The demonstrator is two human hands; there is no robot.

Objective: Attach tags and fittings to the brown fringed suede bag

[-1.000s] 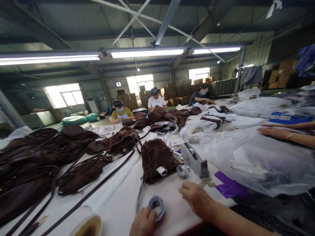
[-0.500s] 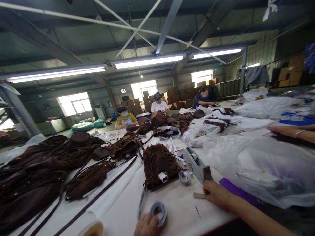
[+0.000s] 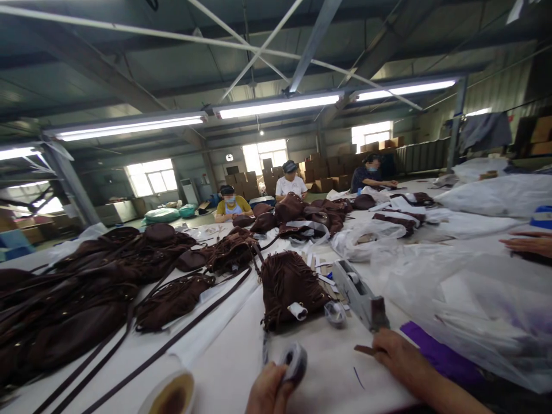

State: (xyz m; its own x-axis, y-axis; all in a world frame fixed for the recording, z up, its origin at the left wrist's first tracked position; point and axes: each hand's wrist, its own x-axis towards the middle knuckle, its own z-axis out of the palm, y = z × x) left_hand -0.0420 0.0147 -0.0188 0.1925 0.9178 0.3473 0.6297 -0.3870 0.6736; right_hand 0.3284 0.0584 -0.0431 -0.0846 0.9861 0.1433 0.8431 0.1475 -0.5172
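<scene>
Long strip lights hang over a wide white surface (image 3: pixel 224 368) in a big workshop, with other people seated at its far end among brown bags.

Over the last second my right hand (image 3: pixel 399 356) has gone from lying flat near the edge of the surface up to the cutter end of the tape dispenser (image 3: pixel 360 293), and a short brown strip of tape (image 3: pixel 364 349) now sticks out at my fingertips. I judge I have just pulled a piece off. The fingers are curled with the tips pinched toward that strip, though I cannot tell for sure whether they grip it or only touch it.

My left hand (image 3: pixel 267 394) has stayed low, closed around a small grey roll (image 3: pixel 295 362), which has tipped up a little since a second ago.

Measured from the dispenser: the strip lies just in front of its cutter, the roll sits well to the left and nearer me, and a fringed brown bag (image 3: pixel 291 287) stands just to the left with a white tag facing me. A purple sheet (image 3: pixel 435 353) lies just right of my right wrist, under clear plastic bags (image 3: pixel 474 299). Someone else's hand (image 3: pixel 528 244) rests far off to the right.
</scene>
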